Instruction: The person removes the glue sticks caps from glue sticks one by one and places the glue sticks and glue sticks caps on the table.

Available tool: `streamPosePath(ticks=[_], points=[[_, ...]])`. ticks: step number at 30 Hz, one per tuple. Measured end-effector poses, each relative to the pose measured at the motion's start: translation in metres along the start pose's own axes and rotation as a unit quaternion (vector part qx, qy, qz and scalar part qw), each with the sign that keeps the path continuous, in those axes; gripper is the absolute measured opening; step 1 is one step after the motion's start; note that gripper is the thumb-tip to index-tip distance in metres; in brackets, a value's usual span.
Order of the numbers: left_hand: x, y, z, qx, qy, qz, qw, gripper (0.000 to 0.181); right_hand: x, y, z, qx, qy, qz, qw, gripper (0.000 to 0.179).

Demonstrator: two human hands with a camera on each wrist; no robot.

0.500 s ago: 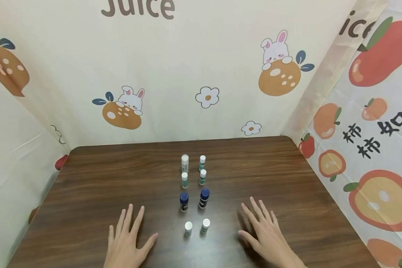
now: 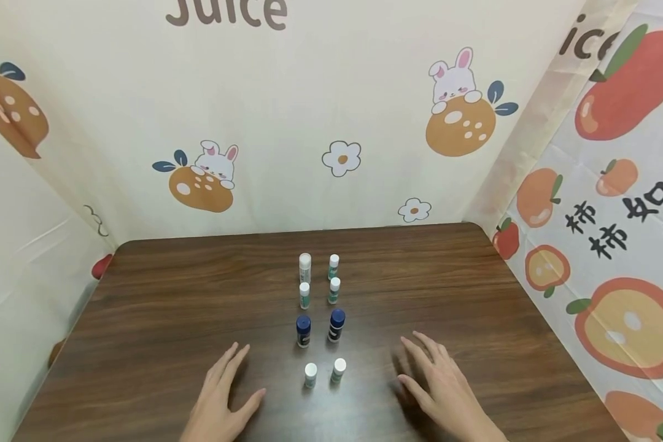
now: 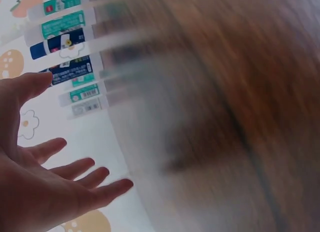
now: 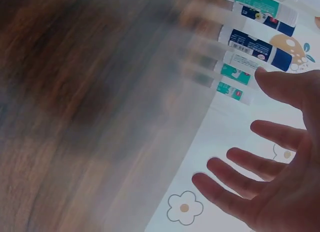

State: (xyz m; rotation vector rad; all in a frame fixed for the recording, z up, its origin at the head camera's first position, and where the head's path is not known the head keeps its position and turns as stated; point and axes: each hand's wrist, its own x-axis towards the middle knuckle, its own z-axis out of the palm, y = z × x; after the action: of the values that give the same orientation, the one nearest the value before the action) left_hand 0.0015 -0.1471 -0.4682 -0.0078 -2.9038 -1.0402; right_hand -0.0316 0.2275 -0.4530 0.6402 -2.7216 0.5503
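Observation:
Two rows of small capped tubes, which look like glue sticks, stand upright mid-table. In front are two white-capped sticks (image 2: 310, 376), then two navy-capped sticks (image 2: 336, 325). Behind them stand teal-labelled sticks with white caps (image 2: 334, 291) and a taller white stick (image 2: 305, 268). My left hand (image 2: 219, 399) is left of the front pair, fingers extended, thumb apart, holding nothing. To the right of that pair, my right hand (image 2: 444, 390) hovers above its shadow, its fingers slightly bent and empty. Both wrist views show each hand (image 3: 45, 187) (image 4: 280, 187) spread and apart from the sticks.
The brown wooden table (image 2: 171, 294) runs back to a cream curtain (image 2: 287, 92) printed with rabbits, fruit and flowers. A white sheet with persimmon prints (image 2: 602, 319) hangs along the right edge. Another pale sheet (image 2: 27, 264) lines the left side.
My left hand has turned and shifted slightly right, its fingers drawn closer together. The right hand's fingers have bent a little and come closer together. The sticks stay in place.

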Motion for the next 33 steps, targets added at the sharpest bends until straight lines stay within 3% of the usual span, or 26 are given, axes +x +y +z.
streamPosePath(ticks=[3,7,10,14,18,23,28,33], points=[[0.000,0.003,0.000,-0.030,0.015,0.004,0.9994,0.066,0.001,-0.003,-0.003,0.005,0.020,-0.015,0.9997,0.060],[0.002,0.010,-0.001,-0.086,0.003,-0.046,0.9952,0.055,0.004,-0.007,-0.008,0.023,0.041,-0.029,0.9984,0.056],[0.003,0.015,-0.001,-0.140,-0.001,-0.081,0.9868,0.051,0.006,-0.009,-0.010,0.042,0.048,-0.035,0.9973,0.053],[0.004,0.020,0.001,-0.210,0.006,-0.092,0.9733,0.049,0.010,-0.013,-0.013,0.073,0.044,-0.041,0.9955,0.049],[0.005,0.023,0.004,-0.261,-0.001,-0.088,0.9612,0.049,0.015,-0.020,-0.017,0.106,0.040,-0.050,0.9923,0.047],[0.005,0.027,0.009,-0.297,-0.007,-0.062,0.9528,0.048,0.022,-0.032,-0.019,0.124,0.045,-0.061,0.9894,0.049],[0.007,0.029,0.017,-0.306,0.001,-0.037,0.9512,0.046,0.031,-0.043,-0.019,0.133,0.053,-0.079,0.9865,0.049],[0.008,0.031,0.022,-0.303,-0.014,-0.052,0.9516,0.044,0.037,-0.053,-0.018,0.156,0.038,-0.078,0.9840,0.043]])
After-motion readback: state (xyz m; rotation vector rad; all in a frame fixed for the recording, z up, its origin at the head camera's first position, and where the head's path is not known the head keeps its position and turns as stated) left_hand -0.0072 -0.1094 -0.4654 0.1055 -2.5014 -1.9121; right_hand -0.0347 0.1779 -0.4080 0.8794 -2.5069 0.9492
